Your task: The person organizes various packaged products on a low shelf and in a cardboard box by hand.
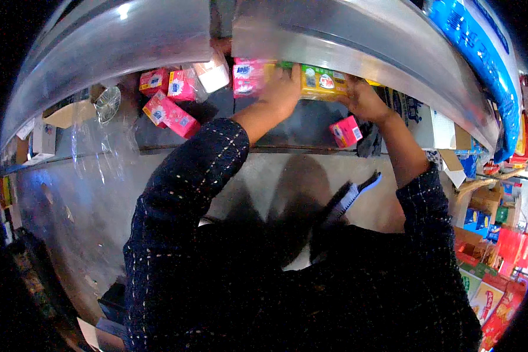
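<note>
On the low shelf under a metal ledge lies a yellow and green wrapped pack, shiny like plastic film. My left hand is closed at its left end, the fingertips partly hidden and somewhat blurred. Around its right end my right hand is closed, fingers bent against the wrapper. Pink packs stand in a stack just left of my left hand. Below my right hand, a single pink box rests tilted near the shelf's front edge.
Farther left are more pink packs, a loose pair of pink packs, and clear plastic wrap. The metal ledge overhangs the shelf. A blue and white brush is below. A blue bag hangs over at right.
</note>
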Tool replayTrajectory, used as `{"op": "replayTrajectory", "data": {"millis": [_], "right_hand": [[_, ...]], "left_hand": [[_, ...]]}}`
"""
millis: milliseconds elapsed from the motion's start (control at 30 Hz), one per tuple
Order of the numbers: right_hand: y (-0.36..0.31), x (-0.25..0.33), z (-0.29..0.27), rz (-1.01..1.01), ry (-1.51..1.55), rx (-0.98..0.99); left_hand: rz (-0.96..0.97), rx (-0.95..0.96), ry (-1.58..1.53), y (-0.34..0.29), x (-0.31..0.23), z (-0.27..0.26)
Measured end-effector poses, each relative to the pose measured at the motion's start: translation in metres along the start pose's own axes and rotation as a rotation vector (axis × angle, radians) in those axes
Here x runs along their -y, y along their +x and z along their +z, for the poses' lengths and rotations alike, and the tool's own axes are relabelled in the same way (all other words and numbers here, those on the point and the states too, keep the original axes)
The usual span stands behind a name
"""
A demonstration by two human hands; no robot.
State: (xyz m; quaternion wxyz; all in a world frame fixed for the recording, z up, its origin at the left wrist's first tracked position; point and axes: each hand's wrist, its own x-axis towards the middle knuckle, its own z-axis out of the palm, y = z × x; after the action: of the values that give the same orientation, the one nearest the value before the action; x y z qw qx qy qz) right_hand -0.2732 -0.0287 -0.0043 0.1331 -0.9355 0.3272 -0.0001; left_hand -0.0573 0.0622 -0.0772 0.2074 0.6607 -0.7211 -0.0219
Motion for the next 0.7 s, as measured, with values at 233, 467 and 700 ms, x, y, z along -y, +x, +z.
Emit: {"op": "replayTrajectory", "data": {"millis": [233,467,700], "right_hand": [[-0.026,-0.019,-0.007,-0.151,0.134,0.065],[-0.046,0.043,-0.009,0.511,0.485,0.393],[-0.051,0.091,0.049,0.87,1.376,0.254]], "left_hand": [[0.153,0.141,-0.005,0.007,0.007,-0.035],[-0.051,0.296,-0.049,0.017,0.017,-0.038],[0.02,0.227,-0.022,0.013,0.027,-0.034]]}}
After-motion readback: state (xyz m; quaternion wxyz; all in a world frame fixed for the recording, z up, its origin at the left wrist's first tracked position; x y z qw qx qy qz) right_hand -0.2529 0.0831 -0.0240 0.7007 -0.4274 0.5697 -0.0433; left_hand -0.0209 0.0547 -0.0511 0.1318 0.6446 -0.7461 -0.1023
